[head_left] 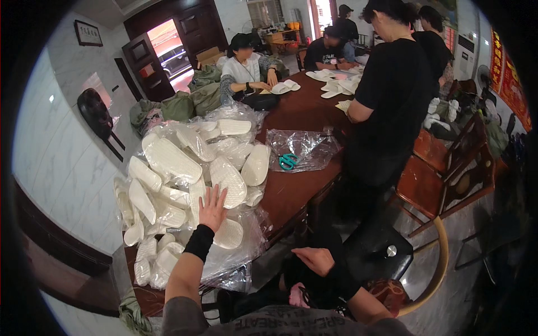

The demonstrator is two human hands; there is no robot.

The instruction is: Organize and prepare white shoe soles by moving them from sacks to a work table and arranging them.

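Note:
A heap of cream-white slippers [229, 180], many in clear plastic bags, covers the near left part of the table. My left hand [212, 209] lies on the heap with its fingers spread, touching a slipper sole and the plastic; it grips nothing that I can see. My right hand [317, 260] hovers off the table's near edge, above my lap, fingers stretched out and holding nothing visible. Both wrists wear black bands. A pair of teal-handled scissors [288, 162] lies on a flat clear plastic bag [314, 147] to the right of the heap.
Across the red-brown table [288, 193] a seated person [242, 73] handles white slippers [286, 87]. A person in black [386, 89] stands at the right edge. More slippers [341, 85] lie at the far end. Wooden chairs [420, 187] and a black stool [379, 255] stand at the right.

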